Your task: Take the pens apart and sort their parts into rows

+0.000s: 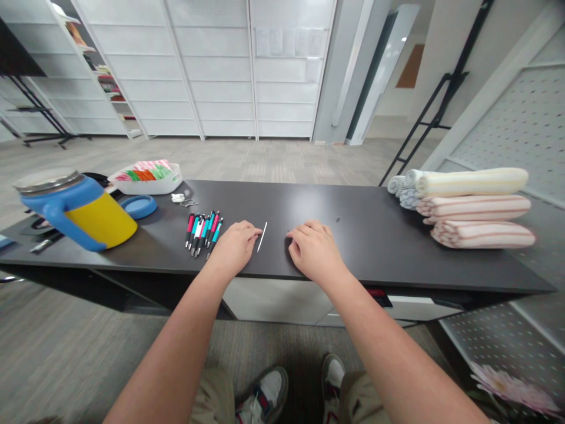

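While two hands (233, 247) rest, one strip (262, 237) lies between.

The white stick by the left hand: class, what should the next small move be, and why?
Probably the left hand should pinch the thin white stick. Its fingertips lie just beside the stick, nearer than the right hand, and the stick lies flat on the dark table, apart from the row of pens.

Thin white strip (262, 237) too small to identify (material unclear).
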`<action>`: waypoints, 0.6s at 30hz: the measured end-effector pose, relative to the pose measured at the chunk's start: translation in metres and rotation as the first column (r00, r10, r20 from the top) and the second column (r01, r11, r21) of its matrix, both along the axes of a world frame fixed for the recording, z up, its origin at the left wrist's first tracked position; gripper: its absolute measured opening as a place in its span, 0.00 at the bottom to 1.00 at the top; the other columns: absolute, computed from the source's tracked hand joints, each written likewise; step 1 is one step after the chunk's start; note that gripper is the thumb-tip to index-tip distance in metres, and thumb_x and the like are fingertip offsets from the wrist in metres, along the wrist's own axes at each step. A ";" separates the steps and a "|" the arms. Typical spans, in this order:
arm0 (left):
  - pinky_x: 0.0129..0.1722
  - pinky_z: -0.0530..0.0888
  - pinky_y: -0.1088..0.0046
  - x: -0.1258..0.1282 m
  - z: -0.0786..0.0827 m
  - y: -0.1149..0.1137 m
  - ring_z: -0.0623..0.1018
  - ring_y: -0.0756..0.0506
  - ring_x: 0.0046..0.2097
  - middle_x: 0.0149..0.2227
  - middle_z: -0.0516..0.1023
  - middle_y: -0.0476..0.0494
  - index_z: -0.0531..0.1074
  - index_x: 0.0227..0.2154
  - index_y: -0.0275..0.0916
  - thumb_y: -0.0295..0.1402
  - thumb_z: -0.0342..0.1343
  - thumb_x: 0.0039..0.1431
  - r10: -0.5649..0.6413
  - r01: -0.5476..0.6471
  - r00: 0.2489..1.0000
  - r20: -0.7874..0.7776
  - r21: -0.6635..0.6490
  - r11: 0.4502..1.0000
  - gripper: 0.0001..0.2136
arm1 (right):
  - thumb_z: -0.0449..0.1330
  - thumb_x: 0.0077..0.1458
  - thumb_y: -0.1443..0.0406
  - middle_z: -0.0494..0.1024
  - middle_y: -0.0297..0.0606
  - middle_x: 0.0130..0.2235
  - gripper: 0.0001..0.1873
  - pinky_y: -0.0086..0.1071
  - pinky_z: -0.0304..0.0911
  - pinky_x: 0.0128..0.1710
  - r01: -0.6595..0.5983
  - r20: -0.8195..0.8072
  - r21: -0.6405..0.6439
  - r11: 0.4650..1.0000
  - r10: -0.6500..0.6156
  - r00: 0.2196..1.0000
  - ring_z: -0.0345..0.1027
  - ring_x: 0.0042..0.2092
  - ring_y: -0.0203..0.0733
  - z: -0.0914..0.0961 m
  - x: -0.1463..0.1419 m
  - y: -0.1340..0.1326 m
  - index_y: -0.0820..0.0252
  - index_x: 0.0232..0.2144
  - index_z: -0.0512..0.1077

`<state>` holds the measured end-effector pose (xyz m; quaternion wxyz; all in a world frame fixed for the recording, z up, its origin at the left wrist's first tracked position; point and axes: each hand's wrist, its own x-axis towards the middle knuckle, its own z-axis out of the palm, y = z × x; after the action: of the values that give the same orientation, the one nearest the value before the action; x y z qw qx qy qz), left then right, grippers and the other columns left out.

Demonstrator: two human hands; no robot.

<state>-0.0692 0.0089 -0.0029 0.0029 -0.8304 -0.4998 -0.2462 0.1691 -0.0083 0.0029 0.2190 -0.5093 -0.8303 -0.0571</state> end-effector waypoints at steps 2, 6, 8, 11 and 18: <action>0.53 0.76 0.60 0.000 -0.001 0.001 0.79 0.39 0.49 0.46 0.82 0.39 0.80 0.47 0.38 0.24 0.51 0.69 -0.019 0.020 1.000 -0.008 0.012 1.000 0.13 | 0.55 0.67 0.67 0.84 0.42 0.49 0.15 0.47 0.56 0.55 -0.019 0.001 -0.007 1.000 0.019 1.000 0.65 0.56 0.53 0.001 0.000 0.000 0.57 0.47 0.82; 0.52 0.76 0.60 -0.001 -0.003 0.001 0.80 0.39 0.49 0.48 0.84 0.39 0.78 0.54 0.38 0.26 0.51 0.71 -0.042 0.042 0.999 -0.001 0.044 0.998 0.15 | 0.55 0.67 0.67 0.84 0.43 0.49 0.15 0.46 0.57 0.54 -0.047 -0.007 -0.010 0.999 0.047 0.999 0.66 0.55 0.53 0.000 0.001 0.001 0.57 0.47 0.82; 0.53 0.76 0.60 -0.001 -0.003 0.000 0.81 0.39 0.49 0.50 0.84 0.40 0.76 0.57 0.39 0.28 0.52 0.71 -0.037 0.036 0.999 0.010 0.045 0.998 0.16 | 0.55 0.67 0.67 0.84 0.43 0.49 0.15 0.46 0.57 0.54 -0.054 -0.015 0.001 0.999 0.054 0.998 0.66 0.55 0.53 0.000 0.001 0.001 0.57 0.47 0.82; 0.54 0.76 0.58 0.000 -0.002 -0.002 0.81 0.38 0.50 0.52 0.84 0.40 0.77 0.57 0.39 0.30 0.53 0.71 -0.029 0.029 0.999 0.013 0.030 0.999 0.15 | 0.55 0.67 0.68 0.85 0.43 0.48 0.15 0.46 0.58 0.54 -0.065 -0.027 0.016 0.998 0.065 0.998 0.66 0.54 0.53 -0.001 0.001 0.000 0.58 0.47 0.81; 0.55 0.76 0.59 -0.002 -0.002 -0.001 0.81 0.38 0.51 0.51 0.85 0.40 0.78 0.55 0.39 0.32 0.57 0.70 -0.024 0.024 1.000 0.013 0.012 1.000 0.14 | 0.56 0.67 0.68 0.85 0.42 0.47 0.14 0.46 0.58 0.53 -0.083 -0.037 0.034 0.996 0.084 0.996 0.66 0.53 0.53 -0.002 0.001 0.001 0.58 0.46 0.81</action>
<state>-0.0713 0.0080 -0.0049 0.0016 -0.8347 -0.4884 -0.2546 0.1702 -0.0075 0.0006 0.2454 -0.4716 -0.8454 -0.0514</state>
